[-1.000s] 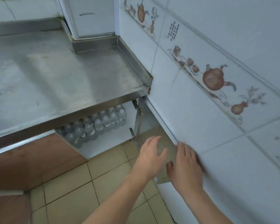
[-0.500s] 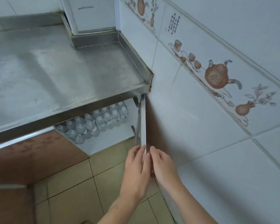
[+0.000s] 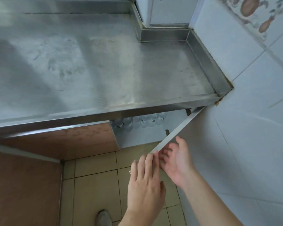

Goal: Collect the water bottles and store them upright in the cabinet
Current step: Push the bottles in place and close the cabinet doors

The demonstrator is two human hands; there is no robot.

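Bottles (image 3: pixel 142 122) stand upright in the cabinet (image 3: pixel 137 137) under the steel bench (image 3: pixel 104 62). I see the door (image 3: pixel 178 129) part open. Left hand (image 3: pixel 145 181) fingers straight, together, at the door's end; right hand (image 3: pixel 176 159) open beside it, fingers spread.

A kitchen: steel counter (image 3: pixel 104 62), teapot-patterned wall tiles (image 3: pixel 252 7), cabinet (image 3: pixel 137 136) beneath.
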